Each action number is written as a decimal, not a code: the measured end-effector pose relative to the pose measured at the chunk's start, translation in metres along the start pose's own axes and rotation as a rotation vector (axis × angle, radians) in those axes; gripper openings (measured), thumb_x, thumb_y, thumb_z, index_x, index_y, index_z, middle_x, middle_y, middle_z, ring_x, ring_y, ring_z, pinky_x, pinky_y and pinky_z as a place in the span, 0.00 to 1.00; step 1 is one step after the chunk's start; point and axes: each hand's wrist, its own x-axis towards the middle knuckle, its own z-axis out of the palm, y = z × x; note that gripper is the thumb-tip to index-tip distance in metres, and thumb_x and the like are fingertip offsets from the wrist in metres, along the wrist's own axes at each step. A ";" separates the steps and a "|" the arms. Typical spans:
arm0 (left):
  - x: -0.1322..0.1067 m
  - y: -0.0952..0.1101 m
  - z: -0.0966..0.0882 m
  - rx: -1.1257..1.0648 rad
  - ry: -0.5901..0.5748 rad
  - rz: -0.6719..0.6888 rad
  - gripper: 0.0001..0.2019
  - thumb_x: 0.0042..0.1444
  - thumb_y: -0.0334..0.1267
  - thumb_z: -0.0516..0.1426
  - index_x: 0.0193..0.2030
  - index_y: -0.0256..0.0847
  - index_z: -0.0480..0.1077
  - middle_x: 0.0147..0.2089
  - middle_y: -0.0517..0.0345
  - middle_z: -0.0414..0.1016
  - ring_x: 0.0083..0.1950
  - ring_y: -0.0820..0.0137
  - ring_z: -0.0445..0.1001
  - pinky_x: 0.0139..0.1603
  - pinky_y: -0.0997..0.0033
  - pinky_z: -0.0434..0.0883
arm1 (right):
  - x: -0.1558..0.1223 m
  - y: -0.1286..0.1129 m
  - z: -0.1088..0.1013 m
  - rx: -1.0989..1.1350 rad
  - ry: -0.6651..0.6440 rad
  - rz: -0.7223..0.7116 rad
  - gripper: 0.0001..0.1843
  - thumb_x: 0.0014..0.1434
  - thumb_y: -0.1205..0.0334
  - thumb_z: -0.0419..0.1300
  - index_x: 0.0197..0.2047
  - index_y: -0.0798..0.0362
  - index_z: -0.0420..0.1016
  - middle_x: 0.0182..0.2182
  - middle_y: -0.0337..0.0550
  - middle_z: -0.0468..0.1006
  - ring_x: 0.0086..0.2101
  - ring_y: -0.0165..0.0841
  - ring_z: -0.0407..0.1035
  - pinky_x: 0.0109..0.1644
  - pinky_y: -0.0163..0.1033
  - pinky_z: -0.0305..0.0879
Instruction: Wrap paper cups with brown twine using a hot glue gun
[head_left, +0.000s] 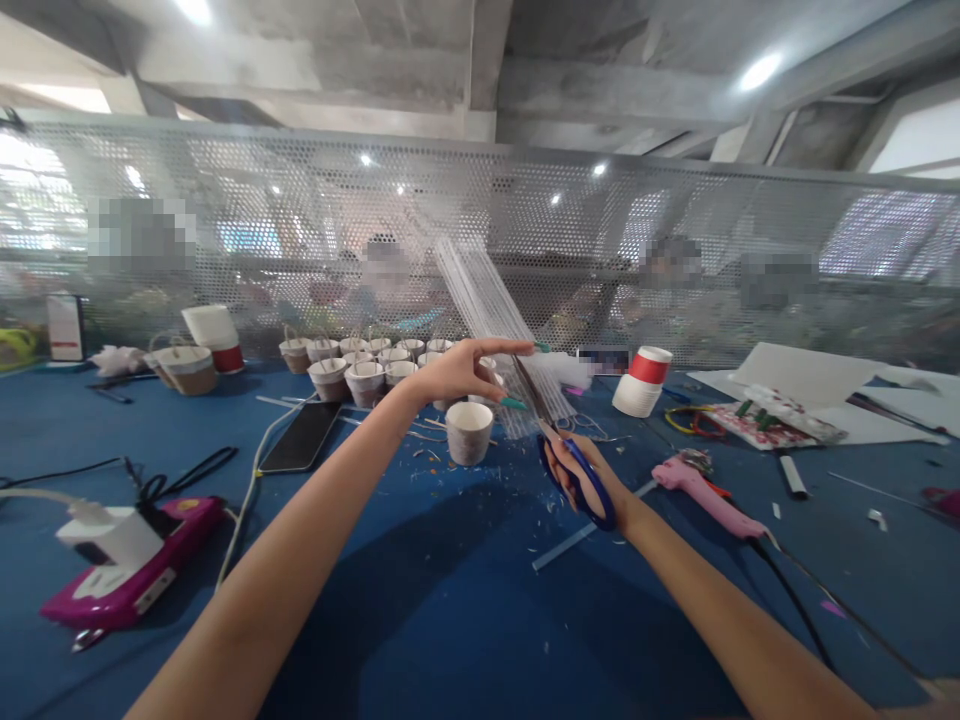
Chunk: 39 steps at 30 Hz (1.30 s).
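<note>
In my right hand (586, 470) is a pair of scissors (537, 396) with blue handles, its blades pointing up and away. My left hand (463, 372) hovers just left of the blades, thumb and index finger spread apart with nothing visible between them. Below it, a small whitish cup (469, 436) stands upright on the blue table (427, 610). Behind both hands, a bundle of clear thin sticks (487, 295) leans toward the perforated screen. Several small pots with looped handles (365, 384) are grouped behind my left wrist, some partly hidden.
A pink glue gun (709, 492) with its cord lies at right. Stacked paper cups (643, 382) stand behind it, near white paper sheets (795, 375). At left are a dark phone (303, 437), a cable and a magenta power strip (176, 560). The perforated metal screen (300, 230) bounds the back.
</note>
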 end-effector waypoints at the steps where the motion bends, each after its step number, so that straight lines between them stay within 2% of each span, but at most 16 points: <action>1: 0.000 -0.001 0.000 -0.010 -0.004 0.001 0.35 0.47 0.25 0.63 0.63 0.45 0.63 0.66 0.42 0.63 0.32 0.78 0.76 0.32 0.78 0.72 | 0.000 0.000 0.000 -0.001 -0.001 0.002 0.23 0.55 0.38 0.58 0.26 0.50 0.61 0.12 0.27 0.57 0.10 0.21 0.48 0.11 0.30 0.48; 4: 0.001 -0.003 -0.002 -0.064 0.013 0.003 0.33 0.48 0.28 0.64 0.62 0.44 0.64 0.66 0.42 0.63 0.36 0.75 0.77 0.36 0.76 0.73 | 0.001 -0.001 0.000 -0.002 -0.001 0.004 0.24 0.54 0.37 0.58 0.27 0.50 0.61 0.12 0.27 0.57 0.11 0.21 0.49 0.11 0.30 0.48; 7: 0.001 -0.004 -0.004 -0.090 0.097 -0.001 0.25 0.51 0.33 0.63 0.58 0.40 0.69 0.61 0.44 0.70 0.39 0.73 0.77 0.40 0.73 0.73 | 0.002 0.000 -0.001 -0.003 -0.009 0.000 0.25 0.54 0.36 0.58 0.27 0.50 0.61 0.12 0.27 0.58 0.10 0.21 0.49 0.11 0.29 0.48; 9: 0.001 -0.004 -0.005 -0.057 0.152 -0.029 0.22 0.51 0.35 0.63 0.55 0.39 0.71 0.54 0.47 0.76 0.35 0.75 0.76 0.38 0.74 0.72 | 0.002 0.001 -0.001 -0.010 -0.015 0.004 0.25 0.53 0.36 0.58 0.27 0.50 0.61 0.12 0.27 0.58 0.10 0.21 0.49 0.11 0.29 0.49; 11: 0.001 -0.004 -0.006 -0.014 0.181 -0.059 0.23 0.49 0.34 0.65 0.54 0.40 0.72 0.43 0.52 0.80 0.30 0.76 0.74 0.33 0.76 0.70 | 0.002 0.001 0.000 -0.014 -0.011 0.010 0.25 0.53 0.36 0.58 0.26 0.50 0.61 0.12 0.27 0.58 0.10 0.21 0.49 0.11 0.29 0.49; 14: 0.000 -0.005 -0.005 0.004 0.179 -0.071 0.26 0.47 0.33 0.66 0.56 0.40 0.71 0.30 0.57 0.79 0.28 0.74 0.74 0.29 0.77 0.68 | 0.001 0.000 0.001 -0.010 -0.002 0.006 0.25 0.52 0.36 0.59 0.27 0.51 0.61 0.13 0.27 0.58 0.11 0.21 0.50 0.12 0.28 0.50; 19: -0.001 -0.005 -0.005 0.010 0.171 -0.076 0.27 0.46 0.31 0.66 0.56 0.40 0.71 0.23 0.62 0.75 0.25 0.75 0.72 0.26 0.78 0.67 | 0.001 -0.001 0.001 0.001 -0.029 0.003 0.26 0.51 0.35 0.60 0.27 0.50 0.61 0.13 0.27 0.59 0.12 0.21 0.51 0.12 0.28 0.51; 25: 0.000 -0.003 -0.003 -0.013 0.181 -0.063 0.27 0.46 0.29 0.66 0.56 0.39 0.72 0.20 0.66 0.71 0.22 0.79 0.67 0.26 0.80 0.66 | 0.002 0.002 0.000 0.023 -0.020 0.009 0.27 0.50 0.34 0.59 0.28 0.51 0.61 0.14 0.27 0.60 0.12 0.21 0.52 0.13 0.28 0.51; 31: 0.001 -0.003 -0.002 -0.012 0.167 -0.067 0.28 0.45 0.29 0.66 0.56 0.40 0.71 0.28 0.60 0.77 0.25 0.77 0.71 0.27 0.79 0.68 | 0.003 0.006 -0.003 0.018 -0.047 -0.020 0.24 0.55 0.37 0.57 0.29 0.52 0.63 0.16 0.29 0.62 0.14 0.21 0.55 0.16 0.29 0.54; 39: 0.001 -0.001 -0.001 0.006 0.114 -0.061 0.27 0.47 0.29 0.64 0.57 0.40 0.70 0.27 0.60 0.78 0.27 0.75 0.74 0.30 0.76 0.71 | 0.003 0.007 -0.003 0.022 -0.063 -0.036 0.25 0.56 0.37 0.57 0.29 0.52 0.63 0.17 0.29 0.62 0.16 0.22 0.56 0.18 0.29 0.56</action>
